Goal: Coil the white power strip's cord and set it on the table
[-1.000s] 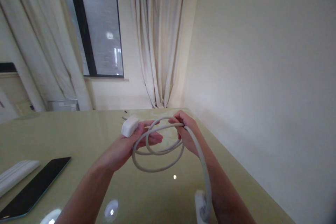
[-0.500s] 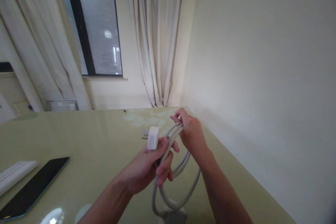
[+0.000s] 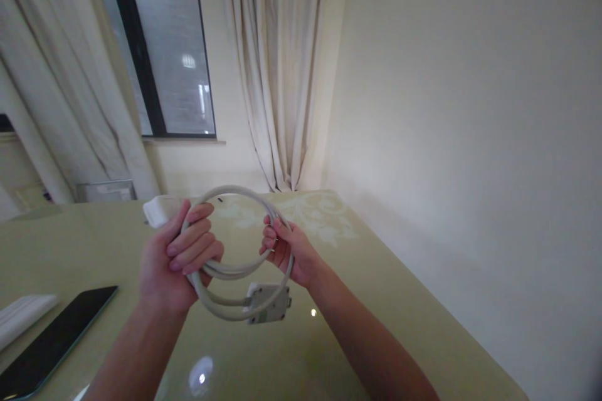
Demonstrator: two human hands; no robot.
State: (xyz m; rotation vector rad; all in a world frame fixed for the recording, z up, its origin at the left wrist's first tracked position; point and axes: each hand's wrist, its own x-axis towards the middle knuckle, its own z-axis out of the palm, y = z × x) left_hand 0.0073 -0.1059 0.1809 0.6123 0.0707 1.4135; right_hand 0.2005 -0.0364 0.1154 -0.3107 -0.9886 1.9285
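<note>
A white power cable (image 3: 235, 191) is wound into a round coil and held up above the pale green table (image 3: 338, 301). My left hand (image 3: 176, 257) is closed round the coil's left side, and the white plug (image 3: 157, 208) sticks out above its fingers. My right hand (image 3: 288, 249) is closed on the coil's right side. A small white socket block (image 3: 268, 302) hangs at the coil's bottom between my hands.
A dark tablet (image 3: 51, 341) lies flat at the table's left, with a white object (image 3: 21, 316) beside it. Curtains (image 3: 277, 69) and a window (image 3: 160, 44) stand behind the table. A plain wall (image 3: 470, 138) runs along the right edge.
The loose hanging loops have been gathered into one round coil and lifted. My left hand moved left to the coil's side; the socket block came up off the table.
</note>
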